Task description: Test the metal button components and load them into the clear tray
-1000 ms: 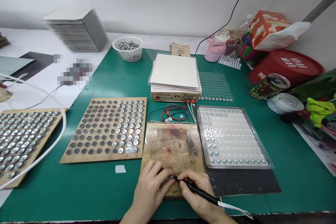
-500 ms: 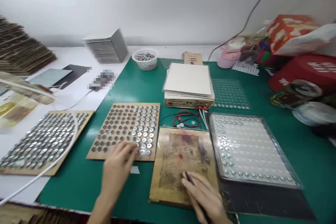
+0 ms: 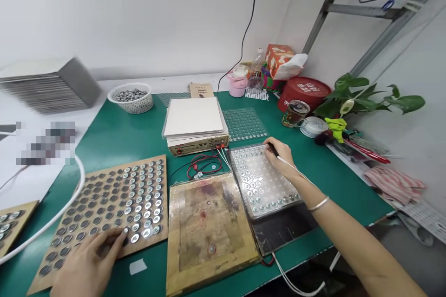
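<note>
My left hand [image 3: 91,260] is over the front edge of a brown board [image 3: 158,241] covered with rows of small round metal discs. Its thumb and fingers pinch a metal disc [image 3: 126,230] at the board's surface. My right hand [image 3: 281,160] grips a black pen-shaped tool [image 3: 272,149] with a white cable running from it. The tool is over the back right part of a clear tray [image 3: 258,216], which carries discs along several edges; its tip is hidden by the fingers. Between both hands lies a stained wooden block [image 3: 223,222] with one disc [image 3: 211,248] on it.
Behind the wooden block are a beige instrument box [image 3: 198,145] with white sheets on top and red leads [image 3: 209,162]. A white basket [image 3: 139,104] of metal parts stands at the back left. Toward the right are a cup [image 3: 295,113], a red tub [image 3: 304,90] and a plant [image 3: 369,97].
The view has turned right. My right hand has moved from the wooden block to the clear tray with the pen-shaped tool. A disc now lies on the block. My left hand stays at the brown board.
</note>
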Motion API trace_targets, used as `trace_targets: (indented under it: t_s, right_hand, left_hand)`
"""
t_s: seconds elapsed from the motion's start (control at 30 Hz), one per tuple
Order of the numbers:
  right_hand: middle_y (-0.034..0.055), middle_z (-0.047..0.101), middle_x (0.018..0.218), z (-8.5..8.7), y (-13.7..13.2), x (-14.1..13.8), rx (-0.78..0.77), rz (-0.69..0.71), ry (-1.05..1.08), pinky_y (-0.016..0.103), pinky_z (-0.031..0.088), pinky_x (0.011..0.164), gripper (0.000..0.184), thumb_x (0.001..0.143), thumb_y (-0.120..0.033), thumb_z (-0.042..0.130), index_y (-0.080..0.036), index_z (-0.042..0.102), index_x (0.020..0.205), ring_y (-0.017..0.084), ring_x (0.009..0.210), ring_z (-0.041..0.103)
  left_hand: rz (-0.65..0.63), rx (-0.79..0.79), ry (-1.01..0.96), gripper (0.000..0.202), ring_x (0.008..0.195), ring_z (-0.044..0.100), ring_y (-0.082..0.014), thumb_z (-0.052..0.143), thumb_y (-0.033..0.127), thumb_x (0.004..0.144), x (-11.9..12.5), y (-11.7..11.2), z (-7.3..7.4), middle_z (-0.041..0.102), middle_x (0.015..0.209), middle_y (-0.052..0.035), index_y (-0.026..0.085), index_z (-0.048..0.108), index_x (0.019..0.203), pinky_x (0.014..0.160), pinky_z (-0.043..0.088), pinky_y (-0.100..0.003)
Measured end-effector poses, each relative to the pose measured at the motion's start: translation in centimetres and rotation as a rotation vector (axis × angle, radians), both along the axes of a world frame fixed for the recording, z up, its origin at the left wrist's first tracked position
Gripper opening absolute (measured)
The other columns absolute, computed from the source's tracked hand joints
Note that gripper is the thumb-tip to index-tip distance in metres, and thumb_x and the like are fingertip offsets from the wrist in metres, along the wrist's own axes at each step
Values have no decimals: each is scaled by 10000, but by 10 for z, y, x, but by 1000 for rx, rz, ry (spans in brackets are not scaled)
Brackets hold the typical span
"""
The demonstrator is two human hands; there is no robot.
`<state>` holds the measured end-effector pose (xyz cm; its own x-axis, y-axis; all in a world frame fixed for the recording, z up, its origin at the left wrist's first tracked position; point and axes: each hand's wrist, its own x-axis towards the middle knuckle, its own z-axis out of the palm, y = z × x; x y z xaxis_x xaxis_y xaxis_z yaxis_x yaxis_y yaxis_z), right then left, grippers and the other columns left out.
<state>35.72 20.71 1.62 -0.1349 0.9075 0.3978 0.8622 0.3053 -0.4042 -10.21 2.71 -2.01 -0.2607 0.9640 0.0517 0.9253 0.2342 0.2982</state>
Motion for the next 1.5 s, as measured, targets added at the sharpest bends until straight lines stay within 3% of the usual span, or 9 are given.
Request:
trace_targets:
  t_s: [0.13, 0.23, 0.37, 0.47, 0.6, 0.7, 0.83, 0.97, 1.5]
  right_hand:
    - [70, 686, 786, -6, 14, 9, 11, 65, -83, 326, 486, 705, 177, 842, -202, 452, -187, 627, 817, 227, 759, 623]
    - [95, 707, 861, -3, 2, 3, 46, 99, -91, 381, 493, 779, 220, 880, -252, 446, -175, 650, 844, 252, 828, 632]
    - [106, 708, 975, 7, -32, -23, 169, 63, 3, 376, 505, 827, 223, 926, -268, 463, -172, 643, 1015, 245, 904, 655]
    - [87, 720, 929, 13, -73, -54, 199, 232, 109, 315, 535, 777, 178, 898, -181, 530, -179, 631, 1045, 211, 839, 687]
    - [58, 720, 871, 10, -127, -91, 27, 529, 298, 276, 549, 727, 250, 866, -73, 515, -199, 610, 1060, 183, 778, 694]
    - [46, 712, 811, 0, -152, -105, -191, 579, 444, 252, 545, 673, 202, 859, -97, 510, -201, 625, 989, 173, 716, 688]
    - [26, 717, 765, -16, -164, -110, -497, 467, 561, 196, 526, 596, 136, 859, -173, 522, -197, 629, 939, 154, 659, 692]
    - [-4, 695, 665, -27, -168, -115, -550, 430, 470, 180, 481, 541, 126, 805, -186, 541, -200, 665, 799, 134, 569, 657]
    - [-6, 661, 598, -31, -169, -122, -487, 433, 408, 201, 462, 533, 165, 796, -182, 499, -203, 646, 722, 135, 535, 639]
  left_hand:
    - [147, -145, -240, 420, 695, 643, -254, 519, 622, 718, -1, 12, 1, 691, 729, -47, 227, 656, 751, 530, 481, -310]
    - [132, 14, -202, 417, 774, 634, -269, 491, 607, 757, 13, 8, 3, 689, 793, -61, 223, 651, 777, 613, 489, -336]
    - [147, 125, -145, 444, 830, 612, -258, 449, 614, 805, 26, 0, 4, 665, 849, -69, 218, 649, 809, 675, 490, -338]
    - [183, 63, -192, 494, 832, 598, -258, 453, 649, 784, 23, 2, 5, 649, 867, -81, 203, 659, 830, 669, 490, -341]
    - [226, -51, -328, 458, 750, 607, -238, 497, 625, 771, 13, 11, 9, 648, 780, -64, 191, 641, 796, 596, 473, -315]
    - [291, 47, -343, 368, 692, 606, -208, 537, 553, 793, 24, 11, 14, 640, 742, -36, 192, 608, 778, 583, 469, -296]
    - [-81, 136, -423, 224, 757, 610, -178, 553, 413, 871, 83, -4, 15, 655, 805, -25, 208, 618, 807, 664, 500, -271]
    - [-472, 121, -434, 191, 691, 553, -160, 504, 265, 926, 150, -22, 2, 606, 725, -27, 195, 617, 788, 594, 464, -248]
    - [-497, 179, -379, 147, 687, 497, -153, 511, 229, 928, 163, -22, -6, 561, 729, -29, 197, 642, 870, 559, 414, -258]
